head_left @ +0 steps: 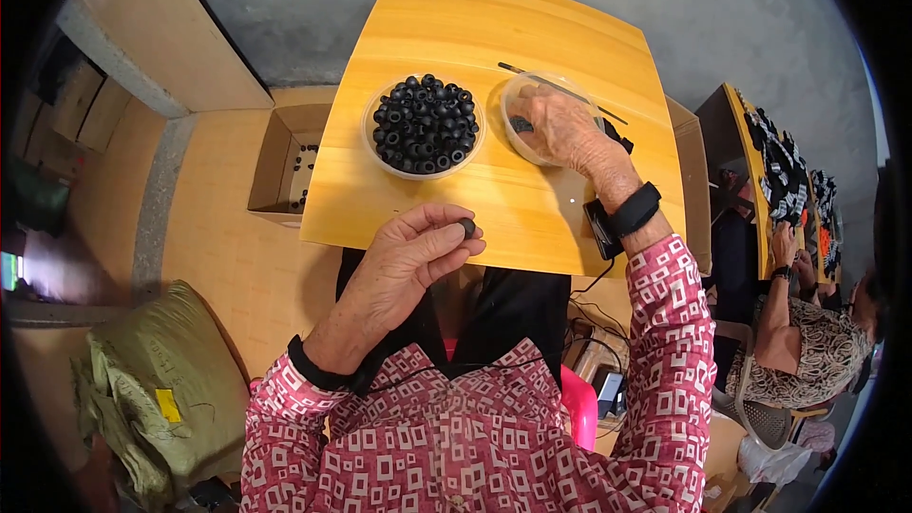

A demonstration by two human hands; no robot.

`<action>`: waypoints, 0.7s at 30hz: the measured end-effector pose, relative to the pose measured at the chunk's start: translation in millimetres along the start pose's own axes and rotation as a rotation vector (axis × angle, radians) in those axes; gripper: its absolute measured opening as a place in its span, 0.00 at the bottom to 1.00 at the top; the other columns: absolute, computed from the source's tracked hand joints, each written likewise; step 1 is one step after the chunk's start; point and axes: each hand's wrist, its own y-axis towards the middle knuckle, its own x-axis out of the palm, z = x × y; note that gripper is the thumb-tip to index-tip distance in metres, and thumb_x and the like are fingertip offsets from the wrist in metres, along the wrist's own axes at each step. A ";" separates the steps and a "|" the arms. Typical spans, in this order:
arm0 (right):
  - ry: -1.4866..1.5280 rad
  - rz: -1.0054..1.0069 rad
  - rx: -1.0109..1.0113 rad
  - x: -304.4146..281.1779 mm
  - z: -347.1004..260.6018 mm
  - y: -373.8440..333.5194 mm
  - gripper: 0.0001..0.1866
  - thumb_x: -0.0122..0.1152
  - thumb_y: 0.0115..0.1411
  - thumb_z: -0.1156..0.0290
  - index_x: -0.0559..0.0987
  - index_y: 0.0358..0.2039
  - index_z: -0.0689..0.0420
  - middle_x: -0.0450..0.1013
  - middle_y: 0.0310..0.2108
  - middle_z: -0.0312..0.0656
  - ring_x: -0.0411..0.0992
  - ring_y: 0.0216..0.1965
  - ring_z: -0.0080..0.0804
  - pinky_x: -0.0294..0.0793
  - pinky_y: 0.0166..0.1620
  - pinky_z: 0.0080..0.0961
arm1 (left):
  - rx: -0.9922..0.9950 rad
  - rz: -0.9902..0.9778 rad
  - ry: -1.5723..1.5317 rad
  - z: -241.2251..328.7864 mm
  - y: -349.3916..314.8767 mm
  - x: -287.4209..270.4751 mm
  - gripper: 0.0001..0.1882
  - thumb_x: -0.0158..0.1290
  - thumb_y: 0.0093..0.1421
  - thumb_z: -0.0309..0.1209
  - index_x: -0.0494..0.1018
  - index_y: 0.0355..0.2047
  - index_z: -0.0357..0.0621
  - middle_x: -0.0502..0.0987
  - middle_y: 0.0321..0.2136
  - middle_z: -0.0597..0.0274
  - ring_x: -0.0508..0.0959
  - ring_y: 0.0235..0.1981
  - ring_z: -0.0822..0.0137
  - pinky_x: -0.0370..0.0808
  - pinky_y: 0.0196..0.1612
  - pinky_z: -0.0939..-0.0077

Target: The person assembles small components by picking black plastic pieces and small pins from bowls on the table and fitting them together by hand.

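Between the thumb and fingers of my left hand (418,252) is a small black rubber cap (466,227), held just over the table's near edge. My right hand (567,133) reaches into a clear round tub (518,85) on the right of the table. Its fingertips are down inside, bent together, and what they hold cannot be made out. Left of that tub stands a clear plastic bowl (369,144), heaped with small black hollow rubber pieces (425,125).
The yellow wooden table (427,24) carries a thin black rod (608,114) and a black device (600,230) with a cable. Cardboard boxes (271,169) flank it. A green sack (161,389) lies at left. Another person (807,342) works at a far-right table.
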 end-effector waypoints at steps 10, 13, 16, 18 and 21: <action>0.115 -0.078 0.087 -9.1 -10.4 1.8 0.06 0.61 0.50 0.73 0.78 0.29 0.60 0.74 0.28 0.44 0.75 0.32 0.41 0.74 0.36 0.34 | 0.007 -0.010 -0.016 4.3 -4.8 -8.2 0.10 0.52 0.63 0.26 0.73 0.44 0.39 0.78 0.38 0.59 0.80 0.41 0.69 0.79 0.44 0.83; 0.438 -0.004 0.239 -9.6 -2.8 -2.1 0.04 0.60 0.54 0.73 0.77 0.29 0.60 0.73 0.25 0.39 0.74 0.29 0.28 0.74 0.34 0.25 | 0.009 -0.024 -0.026 5.0 -4.7 -10.5 0.10 0.52 0.63 0.27 0.73 0.44 0.38 0.78 0.38 0.58 0.80 0.40 0.69 0.79 0.43 0.83; 1.047 0.017 0.491 -6.7 -3.0 -10.9 0.05 0.59 0.60 0.72 0.77 0.32 0.61 0.74 0.26 0.33 0.71 0.27 0.19 0.73 0.34 0.16 | 0.002 -0.026 -0.038 1.6 -6.3 -13.5 0.10 0.52 0.63 0.27 0.73 0.44 0.38 0.79 0.38 0.57 0.81 0.40 0.69 0.79 0.43 0.83; 1.141 0.042 0.498 -11.0 -14.3 -17.1 0.05 0.59 0.60 0.73 0.77 0.33 0.61 0.75 0.27 0.34 0.71 0.27 0.18 0.72 0.33 0.16 | 0.000 -0.025 -0.051 -2.4 -6.1 -17.2 0.10 0.52 0.63 0.27 0.73 0.44 0.38 0.79 0.38 0.57 0.81 0.40 0.68 0.79 0.43 0.83; 1.257 0.123 0.500 -20.7 -36.1 -31.6 0.05 0.59 0.59 0.74 0.78 0.33 0.62 0.76 0.27 0.36 0.71 0.26 0.17 0.70 0.31 0.15 | 0.009 -0.030 -0.072 -6.1 -3.3 -17.9 0.10 0.51 0.64 0.27 0.72 0.45 0.38 0.79 0.39 0.55 0.81 0.40 0.68 0.79 0.43 0.83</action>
